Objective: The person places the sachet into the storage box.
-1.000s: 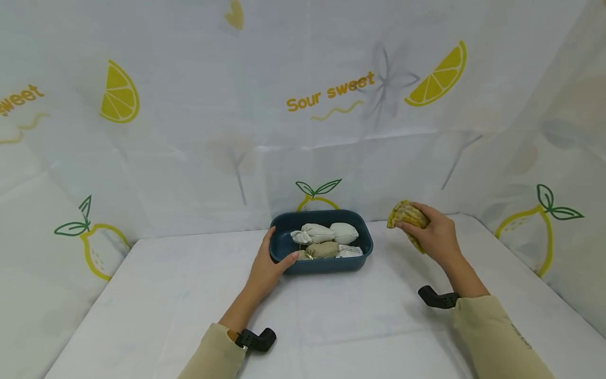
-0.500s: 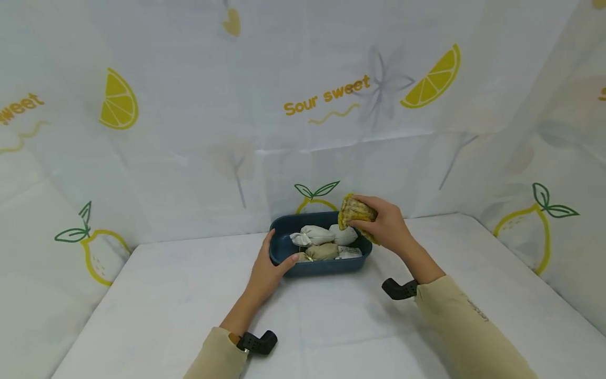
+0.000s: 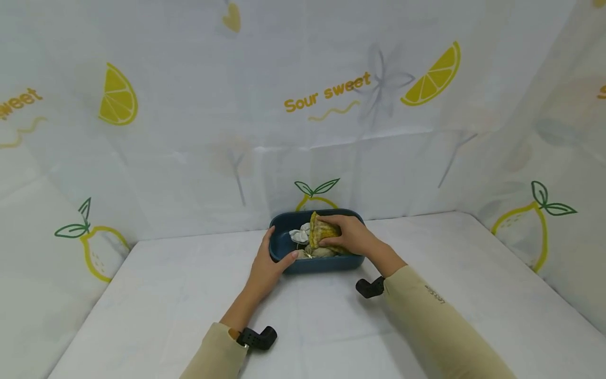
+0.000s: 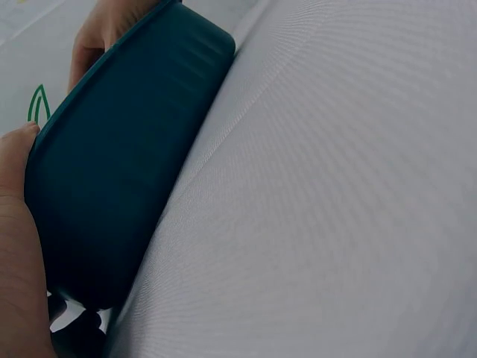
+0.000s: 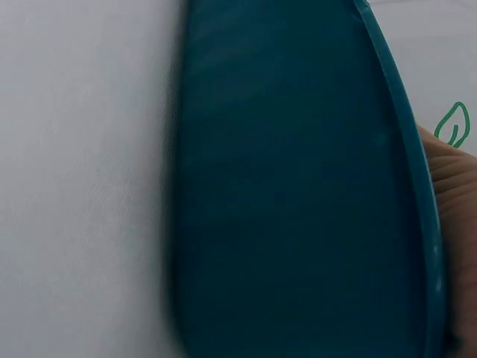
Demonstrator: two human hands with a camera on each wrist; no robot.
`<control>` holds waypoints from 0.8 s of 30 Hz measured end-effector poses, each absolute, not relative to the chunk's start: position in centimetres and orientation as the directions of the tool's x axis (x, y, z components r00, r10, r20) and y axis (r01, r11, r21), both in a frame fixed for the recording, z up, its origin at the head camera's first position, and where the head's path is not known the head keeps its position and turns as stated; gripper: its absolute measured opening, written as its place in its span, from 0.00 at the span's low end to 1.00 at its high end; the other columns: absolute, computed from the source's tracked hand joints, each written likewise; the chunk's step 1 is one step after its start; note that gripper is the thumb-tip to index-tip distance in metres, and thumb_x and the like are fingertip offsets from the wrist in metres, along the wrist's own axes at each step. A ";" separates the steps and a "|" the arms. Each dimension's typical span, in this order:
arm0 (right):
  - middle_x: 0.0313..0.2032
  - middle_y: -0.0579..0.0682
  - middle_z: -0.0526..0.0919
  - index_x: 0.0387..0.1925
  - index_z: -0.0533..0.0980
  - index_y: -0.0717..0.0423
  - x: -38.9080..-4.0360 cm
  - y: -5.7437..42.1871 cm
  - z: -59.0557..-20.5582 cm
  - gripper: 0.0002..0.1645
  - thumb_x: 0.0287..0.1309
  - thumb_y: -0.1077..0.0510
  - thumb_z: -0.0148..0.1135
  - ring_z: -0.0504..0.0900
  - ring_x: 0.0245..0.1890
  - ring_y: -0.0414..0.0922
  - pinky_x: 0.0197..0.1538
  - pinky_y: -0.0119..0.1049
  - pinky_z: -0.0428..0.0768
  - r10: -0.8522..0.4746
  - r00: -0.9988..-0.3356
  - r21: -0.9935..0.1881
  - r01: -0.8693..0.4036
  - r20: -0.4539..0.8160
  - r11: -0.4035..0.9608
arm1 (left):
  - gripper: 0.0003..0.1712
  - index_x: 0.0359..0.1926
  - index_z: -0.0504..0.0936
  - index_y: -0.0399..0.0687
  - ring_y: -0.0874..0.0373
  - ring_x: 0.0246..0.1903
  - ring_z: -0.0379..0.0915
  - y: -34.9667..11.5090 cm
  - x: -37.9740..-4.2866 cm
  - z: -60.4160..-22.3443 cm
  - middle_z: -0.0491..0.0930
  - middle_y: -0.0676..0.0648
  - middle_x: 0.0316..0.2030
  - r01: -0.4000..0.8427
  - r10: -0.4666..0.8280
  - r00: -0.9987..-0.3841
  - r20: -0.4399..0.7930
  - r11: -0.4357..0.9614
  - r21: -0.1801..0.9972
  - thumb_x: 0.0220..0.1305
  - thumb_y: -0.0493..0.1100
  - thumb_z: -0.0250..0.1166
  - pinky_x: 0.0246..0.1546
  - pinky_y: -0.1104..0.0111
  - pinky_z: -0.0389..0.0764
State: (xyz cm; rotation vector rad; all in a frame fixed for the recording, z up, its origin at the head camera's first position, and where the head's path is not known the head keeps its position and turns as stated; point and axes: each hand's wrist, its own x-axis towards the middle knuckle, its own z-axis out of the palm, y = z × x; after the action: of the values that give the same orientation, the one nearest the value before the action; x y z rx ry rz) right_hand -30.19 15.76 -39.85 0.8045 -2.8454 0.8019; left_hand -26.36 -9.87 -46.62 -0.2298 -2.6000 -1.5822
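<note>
A dark blue plastic basin (image 3: 326,265) stands on the white-covered table, and small stuffed cloth bags lie in it. My left hand (image 3: 265,268) grips its left end, thumb on the front rim. Inside the basin, my right hand (image 3: 347,234) holds a crumpled yellow-and-brown patterned cloth bundle (image 3: 323,231) over the bags. Left of the bundle shows a white tied bag (image 3: 299,235), with a tan bag (image 3: 322,252) in front. The other bags are hidden. Both wrist views mostly show the outer wall of the basin (image 4: 127,149).
A white cloth wall (image 3: 199,158) with lemon prints rises close behind the basin. White cloth covers the tabletop (image 3: 189,295) around it. A black wrist device (image 3: 258,339) sits on the left wrist, and another black device (image 3: 369,288) on the right.
My right hand has carried the yellow bundle leftward from the right of the basin, then down into it. The left hand has kept its place on the basin's left end.
</note>
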 end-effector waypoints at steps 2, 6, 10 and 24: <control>0.68 0.55 0.75 0.73 0.68 0.47 -30.2 15.7 -40.1 0.44 0.57 0.44 0.72 0.78 0.64 0.55 0.65 0.54 0.77 -0.452 -0.874 -0.468 -0.481 0.180 0.742 | 0.56 0.81 0.47 0.66 0.42 0.79 0.48 -9.8 -26.4 -46.6 0.50 0.44 0.80 0.173 0.081 -0.985 0.153 0.452 0.875 0.60 0.68 0.68 0.74 0.39 0.56; 0.72 0.55 0.71 0.76 0.63 0.46 -30.2 15.8 -40.3 0.46 0.60 0.41 0.68 0.74 0.68 0.57 0.68 0.56 0.74 -0.474 -0.868 -0.449 -0.487 0.150 0.749 | 0.56 0.81 0.47 0.65 0.42 0.79 0.48 -9.8 -26.4 -46.7 0.50 0.44 0.80 0.168 0.082 -0.986 0.147 0.454 0.875 0.61 0.67 0.68 0.74 0.39 0.56; 0.73 0.56 0.68 0.77 0.62 0.46 -29.8 15.9 -40.2 0.46 0.62 0.41 0.67 0.70 0.71 0.58 0.70 0.58 0.71 -0.475 -0.867 -0.460 -0.486 0.148 0.743 | 0.55 0.81 0.48 0.64 0.41 0.79 0.48 -9.8 -26.4 -46.8 0.51 0.44 0.80 0.170 0.082 -0.985 0.149 0.456 0.874 0.61 0.67 0.67 0.74 0.38 0.56; 0.75 0.60 0.64 0.78 0.57 0.53 -27.4 19.1 -40.3 0.47 0.67 0.39 0.62 0.65 0.73 0.63 0.70 0.64 0.67 -0.321 -0.926 -0.502 -0.376 0.196 0.779 | 0.58 0.81 0.47 0.63 0.42 0.77 0.55 -9.8 -26.0 -46.8 0.54 0.44 0.80 0.153 0.063 -0.988 0.142 0.557 0.816 0.60 0.74 0.63 0.72 0.40 0.61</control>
State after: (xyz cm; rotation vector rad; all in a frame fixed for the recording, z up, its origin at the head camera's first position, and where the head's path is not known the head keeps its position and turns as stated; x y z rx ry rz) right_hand -27.43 19.10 -40.27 0.5641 -2.8686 0.8411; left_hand -25.97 -9.80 -46.76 -0.1871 -2.6857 -1.4228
